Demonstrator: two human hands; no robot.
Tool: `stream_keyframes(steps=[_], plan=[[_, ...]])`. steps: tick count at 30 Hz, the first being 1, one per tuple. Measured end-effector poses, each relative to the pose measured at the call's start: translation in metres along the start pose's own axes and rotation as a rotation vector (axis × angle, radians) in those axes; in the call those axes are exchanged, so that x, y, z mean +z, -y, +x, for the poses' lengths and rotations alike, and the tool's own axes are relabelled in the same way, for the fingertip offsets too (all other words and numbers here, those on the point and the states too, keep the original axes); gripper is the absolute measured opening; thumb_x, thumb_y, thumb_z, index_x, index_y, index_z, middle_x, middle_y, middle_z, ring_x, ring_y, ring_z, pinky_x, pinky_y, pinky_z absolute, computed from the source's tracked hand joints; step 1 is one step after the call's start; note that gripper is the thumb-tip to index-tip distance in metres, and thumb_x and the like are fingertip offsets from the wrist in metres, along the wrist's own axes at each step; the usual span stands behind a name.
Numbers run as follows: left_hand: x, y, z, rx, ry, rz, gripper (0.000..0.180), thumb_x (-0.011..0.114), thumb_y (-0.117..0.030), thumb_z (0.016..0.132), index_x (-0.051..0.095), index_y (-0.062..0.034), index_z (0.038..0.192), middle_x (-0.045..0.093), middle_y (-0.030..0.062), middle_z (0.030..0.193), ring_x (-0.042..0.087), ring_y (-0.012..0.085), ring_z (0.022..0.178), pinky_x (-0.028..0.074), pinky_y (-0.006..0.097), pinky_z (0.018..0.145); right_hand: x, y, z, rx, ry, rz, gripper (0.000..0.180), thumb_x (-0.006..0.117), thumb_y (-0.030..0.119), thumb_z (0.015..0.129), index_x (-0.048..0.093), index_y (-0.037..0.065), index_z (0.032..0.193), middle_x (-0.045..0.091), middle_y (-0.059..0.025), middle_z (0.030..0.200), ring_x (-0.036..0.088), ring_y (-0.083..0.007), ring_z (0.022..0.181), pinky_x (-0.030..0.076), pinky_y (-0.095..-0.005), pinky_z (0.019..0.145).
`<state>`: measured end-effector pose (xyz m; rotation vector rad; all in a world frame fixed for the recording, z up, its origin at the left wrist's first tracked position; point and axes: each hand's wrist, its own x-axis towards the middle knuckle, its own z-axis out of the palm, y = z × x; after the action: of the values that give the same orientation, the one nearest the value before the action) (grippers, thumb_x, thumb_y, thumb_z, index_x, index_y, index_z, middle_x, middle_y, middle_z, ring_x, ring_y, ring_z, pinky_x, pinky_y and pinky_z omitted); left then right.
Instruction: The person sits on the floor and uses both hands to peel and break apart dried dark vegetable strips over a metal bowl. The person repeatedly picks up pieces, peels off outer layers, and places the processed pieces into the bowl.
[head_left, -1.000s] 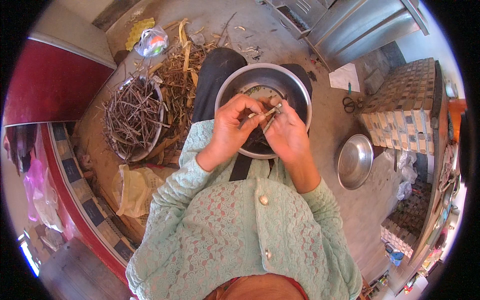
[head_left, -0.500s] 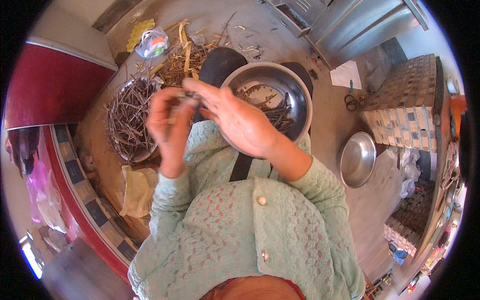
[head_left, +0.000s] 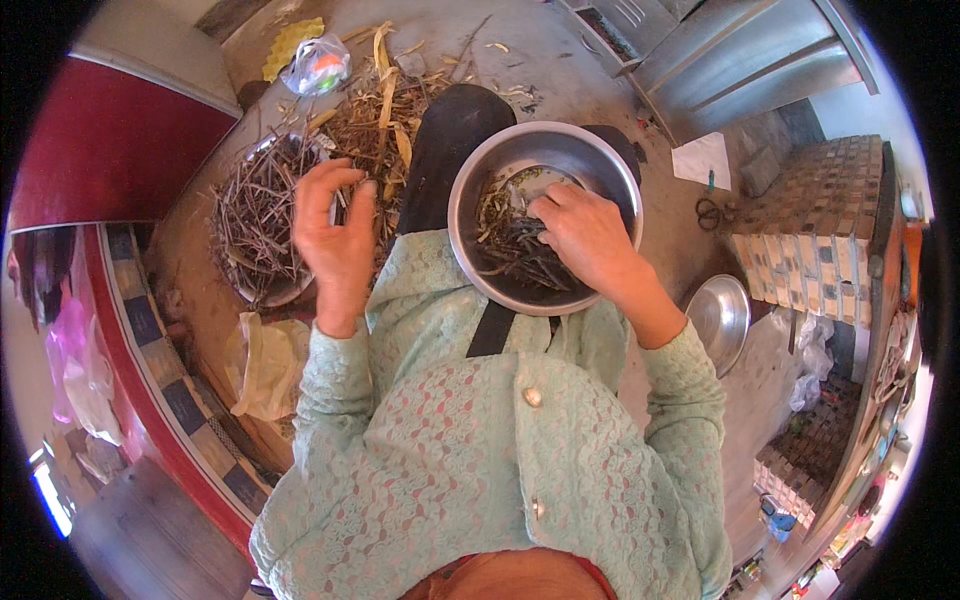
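A round steel bowl [head_left: 478, 188] rests on my lap and holds dark stalks and greenish peeled pieces [head_left: 505, 245]. My right hand [head_left: 585, 235] reaches into the bowl, its fingertips down among those pieces; what it grips is hidden. My left hand [head_left: 338, 240] is raised at the left with fingers curled, next to a shallow tray [head_left: 285, 293] heaped with thin brown stems [head_left: 255, 215]. Nothing shows clearly between its fingers.
Loose dry stems and husks [head_left: 385, 110] lie scattered on the concrete floor beyond my knee. A tied plastic bag [head_left: 318, 65] lies further off. A second steel bowl [head_left: 722, 320] stands to my right, with scissors [head_left: 712, 212] and a paper sheet [head_left: 702, 160] near a tiled block.
Both hands were together over the bowl working a stem. They swung left toward the tray, then the right hand dropped into the bowl while the left stayed by the stem pile.
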<state>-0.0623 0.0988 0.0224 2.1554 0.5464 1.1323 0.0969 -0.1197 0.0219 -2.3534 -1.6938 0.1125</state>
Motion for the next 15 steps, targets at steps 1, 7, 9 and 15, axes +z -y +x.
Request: stream_keyframes(steps=[1, 7, 9, 15], plan=[[0.007, -0.009, 0.000, 0.038, 0.053, -0.018, 0.017, 0.065, 0.005, 0.072, 0.061, -0.0015, 0.088, 0.060, 0.0109, 0.098, 0.058, 0.0212, 0.090, 0.046, 0.030, 0.079, 0.001, -0.001, 0.001, 0.023, 0.023, -0.044, 0.015, 0.065, 0.014, 0.068, 0.058, 0.006, 0.079, 0.057, -0.0067, 0.081, 0.060, -0.0273, 0.082, 0.050, -0.0381, 0.066], [0.030, -0.034, -0.007, -0.005, 0.205, -0.239, 0.014, 0.066, 0.002, 0.075, 0.061, -0.0020, 0.087, 0.061, 0.0104, 0.091, 0.059, 0.0184, 0.083, 0.047, 0.028, 0.074, -0.012, -0.013, -0.006, 0.083, -0.055, 0.221, 0.014, 0.064, 0.016, 0.072, 0.056, 0.006, 0.078, 0.060, -0.0098, 0.078, 0.063, -0.0268, 0.072, 0.048, -0.0409, 0.061], [0.032, -0.033, -0.009, -0.036, 0.239, -0.296, 0.013, 0.066, 0.002, 0.076, 0.061, -0.0011, 0.087, 0.062, 0.0088, 0.089, 0.059, 0.0166, 0.081, 0.047, 0.027, 0.073, -0.020, -0.019, -0.011, 0.126, -0.080, 0.402, 0.018, 0.070, 0.010, 0.072, 0.057, 0.003, 0.083, 0.060, -0.0107, 0.075, 0.060, -0.0208, 0.064, 0.045, -0.0318, 0.056], [0.036, -0.037, -0.017, -0.351, 0.435, -0.642, 0.012, 0.062, -0.001, 0.082, 0.061, 0.0010, 0.094, 0.062, 0.0048, 0.095, 0.056, 0.0098, 0.086, 0.045, 0.023, 0.078, -0.032, -0.023, -0.014, 0.313, -0.090, 1.173, 0.012, 0.067, 0.008, 0.079, 0.064, 0.000, 0.087, 0.063, -0.0038, 0.074, 0.054, -0.0078, 0.057, 0.044, -0.0208, 0.050]])
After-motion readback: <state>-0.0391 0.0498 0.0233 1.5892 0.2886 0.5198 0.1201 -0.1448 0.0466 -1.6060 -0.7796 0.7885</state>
